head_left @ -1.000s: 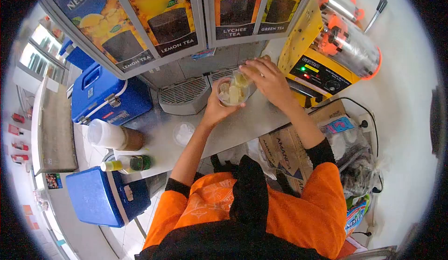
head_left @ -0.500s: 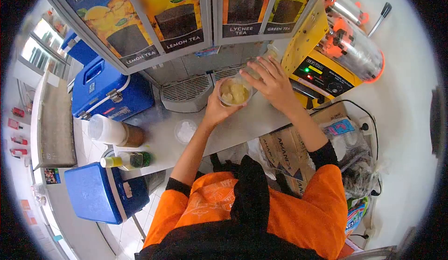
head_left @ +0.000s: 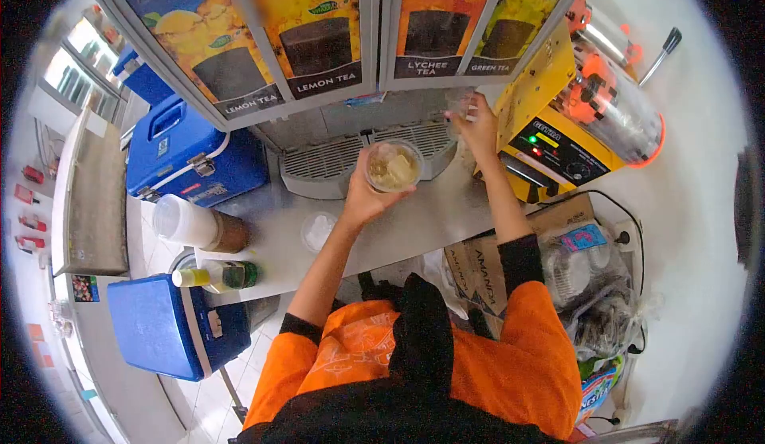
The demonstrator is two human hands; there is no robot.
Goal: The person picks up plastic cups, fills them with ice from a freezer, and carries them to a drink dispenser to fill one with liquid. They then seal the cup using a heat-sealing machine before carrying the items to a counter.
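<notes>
The clear cup (head_left: 393, 167) — loaded with ice and pale yellow pieces — is held up off the worktop (head_left: 414, 213), just in front of the drip grille (head_left: 323, 165) of the tea dispenser (head_left: 327, 38). The left hand (head_left: 362, 199) grips its lower wall from beneath, fingers closed round it, mouth upward. The right hand (head_left: 480, 125) is stretched to the corner between the dispenser and the yellow machine (head_left: 550, 129), at something clear there; whether its fingers have closed cannot be told. The step in hand looks like a one-handed hold of the filled cup while the other hand works at that corner. Any move of the cup calls for a level carry — it is open-topped and full. A small cup of ice (head_left: 318, 229) stands on the worktop nearby.
</notes>
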